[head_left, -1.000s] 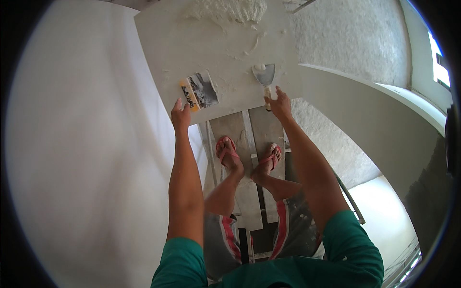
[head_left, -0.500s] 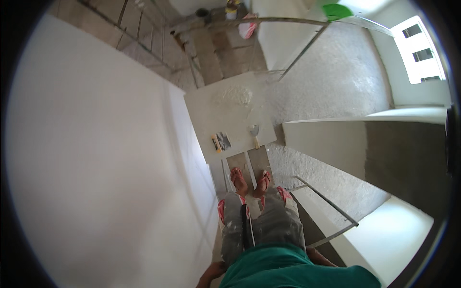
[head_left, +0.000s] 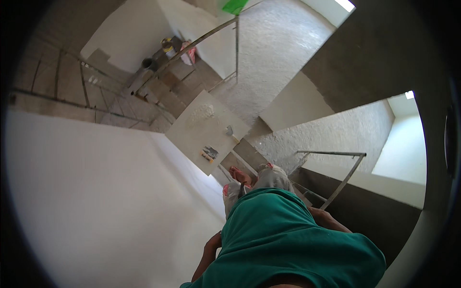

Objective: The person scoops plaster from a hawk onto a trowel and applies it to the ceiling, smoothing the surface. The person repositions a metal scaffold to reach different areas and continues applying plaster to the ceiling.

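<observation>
My left hand (head_left: 215,240) hangs beside my left hip, close to the white wall (head_left: 110,201); its fingers are mostly hidden. Against my right hip is my right hand (head_left: 317,214), its fingers hidden by the green shirt and trousers. Beyond my feet lies a pale board (head_left: 185,132) with a spread of whitish plaster paste (head_left: 203,112) at its far side. On the board's near part rest a flat trowel (head_left: 209,153) with a yellow-orange handle and a scraper (head_left: 230,130). Neither hand touches these tools.
Narrow planks (head_left: 251,152) lie underfoot. A metal scaffold frame (head_left: 346,177) rises at my right, and a long rail (head_left: 192,44) crosses beyond the board. A dark bucket (head_left: 148,63), a yellow-and-white can (head_left: 168,45) and a pink-and-white bag (head_left: 188,52) stand farther off.
My view has turned to the right and my body leans or rises, so the shirt covers more of my legs. Trowel and scraper stay on the board. Both hands remain by my hips.
</observation>
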Tool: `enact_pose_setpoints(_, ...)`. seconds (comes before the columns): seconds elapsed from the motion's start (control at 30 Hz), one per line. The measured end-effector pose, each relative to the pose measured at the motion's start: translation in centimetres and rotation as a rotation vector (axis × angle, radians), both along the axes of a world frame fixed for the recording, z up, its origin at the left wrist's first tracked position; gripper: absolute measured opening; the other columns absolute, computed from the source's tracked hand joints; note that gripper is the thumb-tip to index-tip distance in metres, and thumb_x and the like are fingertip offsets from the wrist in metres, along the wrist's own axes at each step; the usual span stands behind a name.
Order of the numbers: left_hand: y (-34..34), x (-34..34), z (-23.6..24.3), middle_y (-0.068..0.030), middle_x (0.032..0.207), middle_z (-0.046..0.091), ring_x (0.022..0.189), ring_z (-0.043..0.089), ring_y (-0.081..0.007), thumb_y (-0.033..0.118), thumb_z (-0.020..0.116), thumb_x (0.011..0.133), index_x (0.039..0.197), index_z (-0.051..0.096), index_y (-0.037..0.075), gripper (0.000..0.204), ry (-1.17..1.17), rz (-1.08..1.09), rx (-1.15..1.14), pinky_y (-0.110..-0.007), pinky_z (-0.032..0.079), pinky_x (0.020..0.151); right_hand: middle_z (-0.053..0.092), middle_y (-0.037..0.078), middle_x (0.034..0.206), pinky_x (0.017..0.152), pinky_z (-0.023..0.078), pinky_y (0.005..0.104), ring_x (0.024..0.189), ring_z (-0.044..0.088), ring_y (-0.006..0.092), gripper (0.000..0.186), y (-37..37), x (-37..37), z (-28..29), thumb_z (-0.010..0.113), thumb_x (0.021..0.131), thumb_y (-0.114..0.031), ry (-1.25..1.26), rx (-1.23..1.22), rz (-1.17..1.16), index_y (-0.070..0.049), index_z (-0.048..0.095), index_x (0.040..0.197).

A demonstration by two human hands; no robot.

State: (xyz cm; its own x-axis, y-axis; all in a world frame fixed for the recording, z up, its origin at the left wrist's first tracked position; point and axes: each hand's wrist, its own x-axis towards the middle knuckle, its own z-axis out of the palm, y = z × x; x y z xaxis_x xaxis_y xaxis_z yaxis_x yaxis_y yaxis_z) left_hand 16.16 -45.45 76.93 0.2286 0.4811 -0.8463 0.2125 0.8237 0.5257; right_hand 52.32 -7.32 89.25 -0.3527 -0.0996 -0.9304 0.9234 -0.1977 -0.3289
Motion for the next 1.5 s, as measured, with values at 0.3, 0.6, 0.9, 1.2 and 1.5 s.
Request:
enact_pose_setpoints(0.3,3.9,-2.8,1.3,-0.0176,0.116,0.07,0.104,0.066,-0.0256,0.012,0.069,0.084,0.124,0.063,-0.001,0.042,0.089,-0.117,0.034,-0.039,0.05,0.092,0.061,0.012,0.126,0.093,0.048,0.0382,0.109,0.059,0.0215,0.052,-3.4,2.1,1.5,0.065,0.091,-0.038,0.151,0.018,-0.171,-0.007,0.054,0.132)
enact_pose_setpoints(0.6,9.6,-5.3,2.0,-0.0175,0.115,0.07,0.104,0.066,-0.0259,0.012,0.068,0.084,0.125,0.062,-0.001,0.043,0.133,-0.328,0.035,-0.039,0.051,0.091,0.057,0.013,0.137,0.101,0.045,0.0382,0.117,0.055,0.0225,0.062,-6.4,7.8,5.3,0.065,0.092,-0.041,0.417,0.149,-0.358,-0.007,0.049,0.141)
enact_pose_setpoints(0.9,17.6,-6.8,3.0,-0.0174,0.115,0.07,0.104,0.067,-0.0261,0.011,0.067,0.084,0.126,0.061,0.0,0.044,0.153,-0.604,0.037,-0.038,0.051,0.091,0.06,0.013,0.126,0.076,0.058,0.0418,0.107,0.061,0.0269,0.067,-9.6,12.0,5.2,0.067,0.09,-0.039,0.085,-0.068,-0.636,-0.012,0.043,0.146)
enact_pose_setpoints(1.2,25.4,-8.2,5.1,-0.0172,0.115,0.07,0.103,0.067,-0.0263,0.01,0.066,0.084,0.127,0.06,0.0,0.045,0.168,-0.837,-0.001,-0.038,0.052,0.091,0.046,0.018,0.146,0.089,0.058,0.0512,0.121,0.057,0.0332,0.085,-14.5,12.7,4.5,0.071,0.085,-0.048,0.083,-0.222,-0.771,-0.016,0.031,0.152)
enact_pose_setpoints(1.5,34.9,-11.2,6.9,-0.0171,0.114,0.07,0.103,0.067,-0.0266,0.009,0.065,0.084,0.128,0.059,0.0,0.046,0.15,-1.12,-0.038,-0.037,0.052,0.09,0.043,0.017,0.149,0.091,0.056,0.0533,0.127,0.051,0.0363,0.084,-22.2,5.9,5.0,0.072,0.084,-0.044,0.183,-0.341,-1.159,-0.014,0.033,0.152)
